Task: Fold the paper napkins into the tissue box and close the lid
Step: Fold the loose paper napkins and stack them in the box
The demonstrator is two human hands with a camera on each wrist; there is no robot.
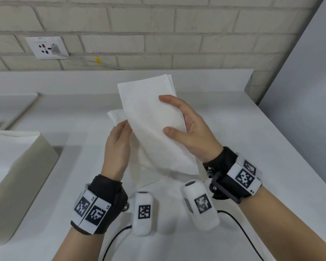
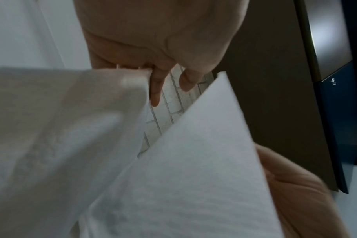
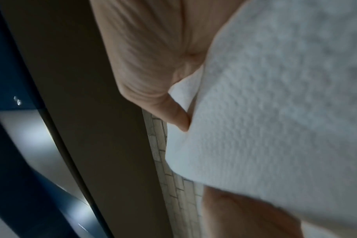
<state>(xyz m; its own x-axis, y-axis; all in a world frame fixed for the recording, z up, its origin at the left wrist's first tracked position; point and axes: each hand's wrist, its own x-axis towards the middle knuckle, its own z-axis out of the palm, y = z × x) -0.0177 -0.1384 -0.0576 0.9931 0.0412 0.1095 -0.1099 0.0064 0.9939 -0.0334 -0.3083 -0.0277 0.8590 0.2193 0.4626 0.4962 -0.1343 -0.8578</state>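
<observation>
Both hands hold a stack of white paper napkins point(image 1: 151, 117) in the air above the white counter point(image 1: 233, 129). My right hand point(image 1: 165, 114) grips its right side, thumb and forefinger on the front and the other fingers hidden behind. My left hand point(image 1: 121, 129) holds the left flap, fingers tucked behind the paper. In the left wrist view the napkin point(image 2: 51, 128) covers most of the fingers point(image 2: 155, 91). The right wrist view shows the thumb point(image 3: 173, 112) pressed on the napkin point(image 3: 275, 112). The cream tissue box point(image 1: 26, 166) stands open at the left, with white paper inside.
A flat white lid-like piece point(image 1: 13, 104) lies on the counter behind the box. A wall socket point(image 1: 47, 47) with a plugged cable sits on the brick wall. The counter ends in an edge at the right point(image 1: 290, 151). More white paper point(image 1: 145, 176) lies on the counter under the hands.
</observation>
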